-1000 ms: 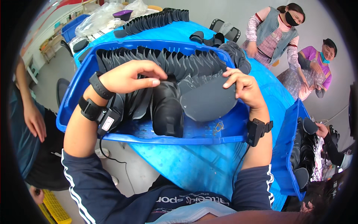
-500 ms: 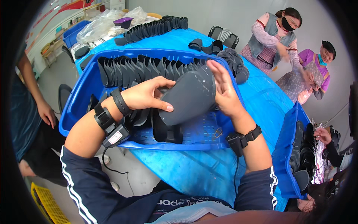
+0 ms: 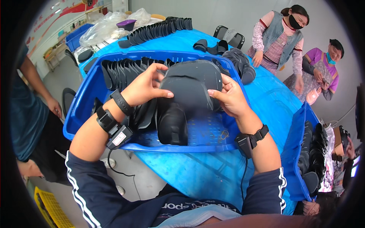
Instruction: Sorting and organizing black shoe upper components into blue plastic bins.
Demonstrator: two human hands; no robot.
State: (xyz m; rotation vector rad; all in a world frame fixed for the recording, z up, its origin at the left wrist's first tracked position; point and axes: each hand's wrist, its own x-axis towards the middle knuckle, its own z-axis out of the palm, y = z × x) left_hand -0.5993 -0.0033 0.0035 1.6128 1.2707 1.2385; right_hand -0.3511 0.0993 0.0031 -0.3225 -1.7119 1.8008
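Over the blue plastic crate, my left hand [image 3: 143,86] and my right hand [image 3: 231,98] hold a dark grey, curved pad [image 3: 188,80] between them. The left thumb lies on its near left side and the left fingers are partly behind it; the right thumb presses its right side. A raised fold or second layer crosses its face; I cannot tell whether it is one piece or two. Below it, a rounded black pad [image 3: 172,127] sits on the crate floor. Similar dark pads [image 3: 121,73] stand in a tight row along the crate's far side.
The blue crate [image 3: 182,148] rests on a blue-covered table [image 3: 266,102]. More dark pads [image 3: 159,32] line the far edge, and a heap [image 3: 240,66] lies right of the crate. Another blue crate [image 3: 291,163] stands at right. People stand at left and far right.
The pad has turned from a tilted, smooth side to a more level pose showing the raised fold. My right hand has gone from flat against its edge to gripping it.
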